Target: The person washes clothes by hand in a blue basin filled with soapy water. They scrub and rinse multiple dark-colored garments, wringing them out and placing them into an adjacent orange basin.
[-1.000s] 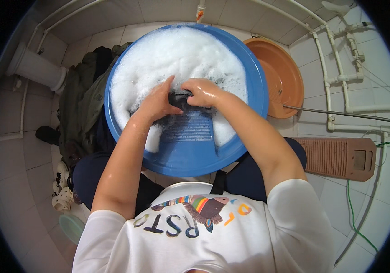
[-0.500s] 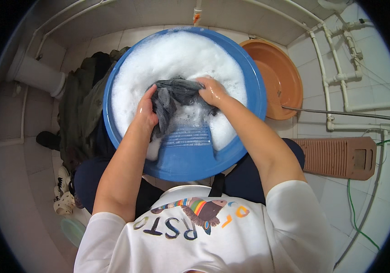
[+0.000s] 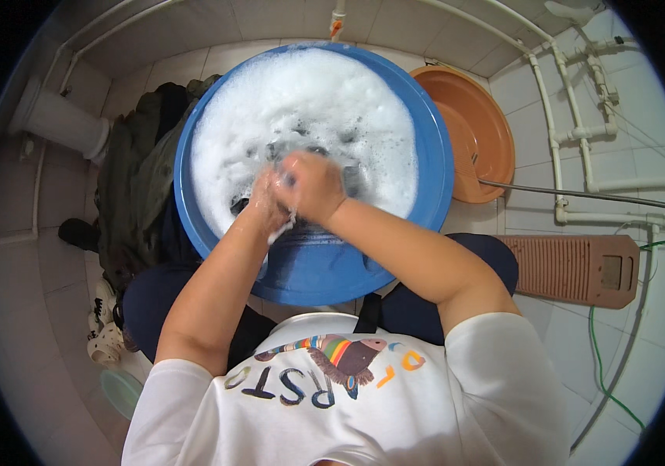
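Note:
A large blue basin [image 3: 431,167] full of white suds [image 3: 309,89] stands between my knees. My left hand [image 3: 269,198] and my right hand [image 3: 313,186] are pressed together over its near half, both closed, smeared by motion. A bit of dark grey cloth shows between them, and more of the wet grey cloth [image 3: 352,180] pokes through the foam around them; most of it is hidden under suds. White lather runs down from my left hand. Just below my hands lies the basin's ridged washboard part [image 3: 305,237], partly covered by my wrists.
A brown-orange basin [image 3: 495,140] stands behind the blue one at the right, a grey hose [image 3: 581,191] reaching into it. A brown washboard [image 3: 569,268] lies right of my knee. Dark clothes [image 3: 126,186] are heaped at the left, near pale clogs [image 3: 105,343]. White pipes [image 3: 550,116] line the wall.
My hands have come together from holding the grey cloth spread between them above the suds. The cloth has dropped mostly into the foam, and my right hand has moved left and nearer.

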`<state>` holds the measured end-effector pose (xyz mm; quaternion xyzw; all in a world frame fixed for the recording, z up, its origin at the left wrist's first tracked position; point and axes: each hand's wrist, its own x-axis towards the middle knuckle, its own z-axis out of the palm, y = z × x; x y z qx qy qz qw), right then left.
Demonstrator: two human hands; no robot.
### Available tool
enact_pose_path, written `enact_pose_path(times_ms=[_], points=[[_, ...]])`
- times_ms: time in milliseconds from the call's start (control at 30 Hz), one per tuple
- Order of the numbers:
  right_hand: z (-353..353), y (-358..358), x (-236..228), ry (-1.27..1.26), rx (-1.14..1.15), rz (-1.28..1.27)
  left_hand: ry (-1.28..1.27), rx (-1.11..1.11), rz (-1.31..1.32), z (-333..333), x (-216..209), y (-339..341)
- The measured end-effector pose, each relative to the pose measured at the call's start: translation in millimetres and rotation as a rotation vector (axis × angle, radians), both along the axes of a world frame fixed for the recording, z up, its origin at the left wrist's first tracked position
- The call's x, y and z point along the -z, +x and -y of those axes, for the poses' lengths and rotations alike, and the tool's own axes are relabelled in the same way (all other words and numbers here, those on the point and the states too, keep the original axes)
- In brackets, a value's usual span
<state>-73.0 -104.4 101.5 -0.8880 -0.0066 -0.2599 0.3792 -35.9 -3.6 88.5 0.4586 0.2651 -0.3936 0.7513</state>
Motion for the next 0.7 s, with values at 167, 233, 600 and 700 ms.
enact_pose_path(times_ms=[167, 233, 600, 700], points=[[18, 7, 0, 0.098, 0.228, -0.259, -0.080, 0.146, 0.105, 14, 21, 4], [-6, -4, -10, 0.086, 0.098, -0.179, -0.274, 0.186, 0.230, 3, 49, 11], [118, 36, 29, -0.154, 0.389, -0.565, -0.163, 0.067, 0.077, 9, -6, 28], [105, 26, 43, -0.299, 0.152, -0.622, 0.088, 0.011, 0.248, 6, 17, 32]])
